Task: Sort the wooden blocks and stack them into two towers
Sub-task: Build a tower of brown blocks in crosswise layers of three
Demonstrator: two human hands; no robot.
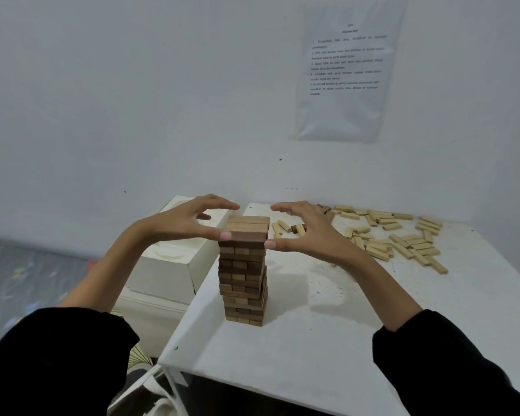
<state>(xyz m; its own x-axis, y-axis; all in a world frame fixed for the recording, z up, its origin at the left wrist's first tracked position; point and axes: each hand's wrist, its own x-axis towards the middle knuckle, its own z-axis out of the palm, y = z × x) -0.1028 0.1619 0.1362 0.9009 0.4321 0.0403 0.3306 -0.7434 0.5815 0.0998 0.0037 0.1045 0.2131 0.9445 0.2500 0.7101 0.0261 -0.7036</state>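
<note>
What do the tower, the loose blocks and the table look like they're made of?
The tower: wood, matte, in mixed light and dark browns, faint grain on top. The loose blocks: pale wood, apparently unfinished, uniformly cream. The table: white and matte, perhaps painted board or laminate; dark specks and scuffs mark it.

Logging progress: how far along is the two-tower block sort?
Done: one tower of darker blocks stands on the table. In hand: the left hand and right hand flank its top, thumbs against the uppermost layers, perhaps squaring it. Left: the pale blocks lie scattered at the right; no second tower started.
</note>
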